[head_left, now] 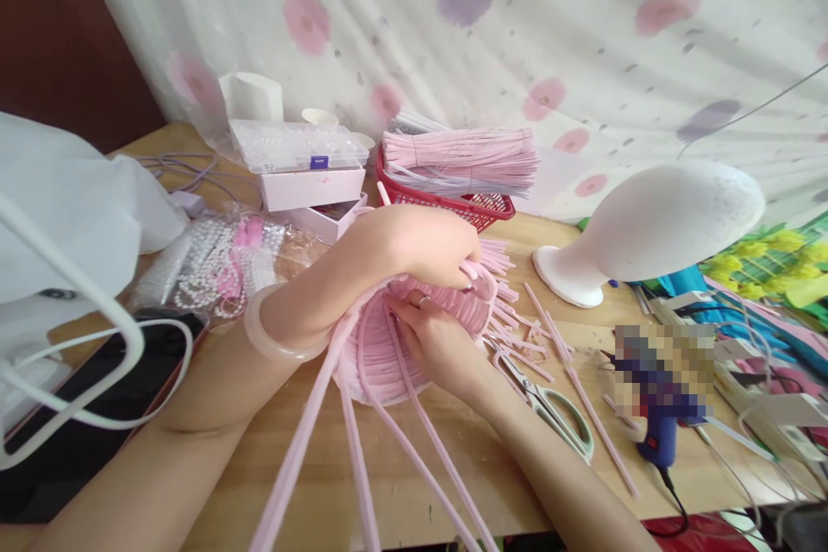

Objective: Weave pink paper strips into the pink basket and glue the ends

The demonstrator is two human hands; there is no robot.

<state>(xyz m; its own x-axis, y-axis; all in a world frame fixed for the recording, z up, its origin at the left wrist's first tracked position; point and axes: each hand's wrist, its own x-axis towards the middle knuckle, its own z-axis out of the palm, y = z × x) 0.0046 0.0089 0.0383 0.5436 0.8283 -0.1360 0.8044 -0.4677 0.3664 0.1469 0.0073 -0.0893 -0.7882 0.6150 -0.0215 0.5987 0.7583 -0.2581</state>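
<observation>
My left hand (pixel 414 246), with a pale bangle on its wrist, curls over the top of a round pink piece woven from fuzzy pipe cleaners (pixel 446 310) and grips its rim. My right hand (pixel 433 336), a ring on one finger, presses against the piece from below and pinches its strands. Several long pink pipe cleaners (pixel 362 466) trail from the piece toward me. Short cut ends stick out on the far side.
Scissors (pixel 549 404) and loose pink strips lie right of my hands. A blue glue gun (pixel 660 435) and a white foam head (pixel 653 224) stand further right. A red basket (pixel 479 205) of pink strips, bead boxes (pixel 304 159), pearl bags (pixel 213 263) and a phone (pixel 97 397) sit behind and left.
</observation>
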